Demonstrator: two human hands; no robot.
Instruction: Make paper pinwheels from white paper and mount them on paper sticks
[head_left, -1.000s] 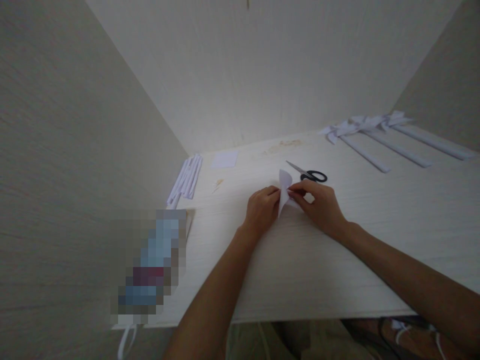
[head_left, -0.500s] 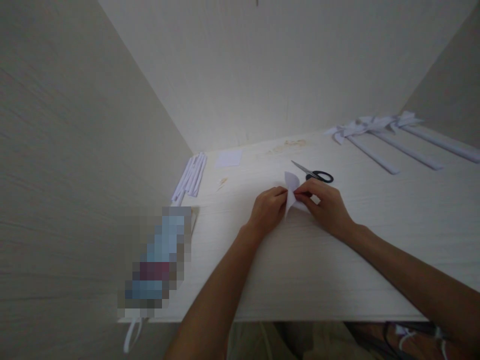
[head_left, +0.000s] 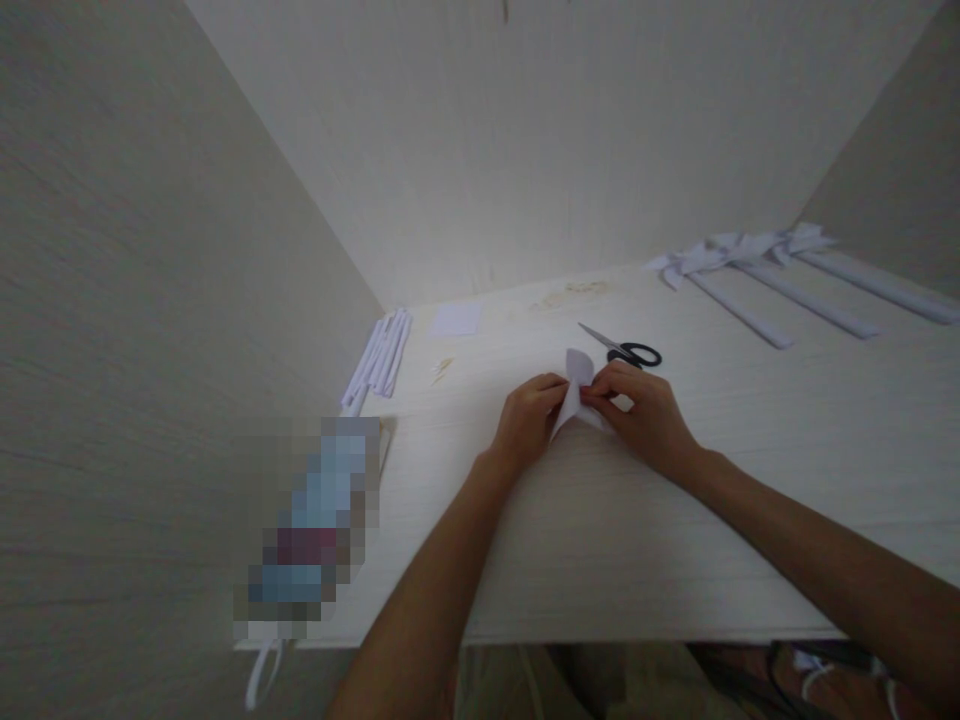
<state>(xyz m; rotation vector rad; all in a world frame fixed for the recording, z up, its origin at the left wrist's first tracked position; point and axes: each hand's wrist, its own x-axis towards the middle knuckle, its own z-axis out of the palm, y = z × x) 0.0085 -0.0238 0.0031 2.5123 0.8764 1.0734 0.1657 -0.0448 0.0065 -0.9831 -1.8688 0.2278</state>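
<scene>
Between my two hands, above the white table, is a small folded piece of white paper with pointed flaps. My left hand is closed on its left side, fingers curled. From the right, the thumb and fingertips of my right hand pinch its middle. The fingertips partly hide the folds. Just behind my right hand lies a pair of scissors with black handles, its blades pointing to the back left.
Rolled white paper sticks lie bundled at the left wall, near a flat paper square. Toothpick-like bits lie nearby. At the back right, paper pinwheel-like shapes sit on long paper sticks. A blurred-out package is at left.
The paper's lower flap has swung a little to the left between my fingers. Both hands keep their hold, and the whole view has shifted slightly.
</scene>
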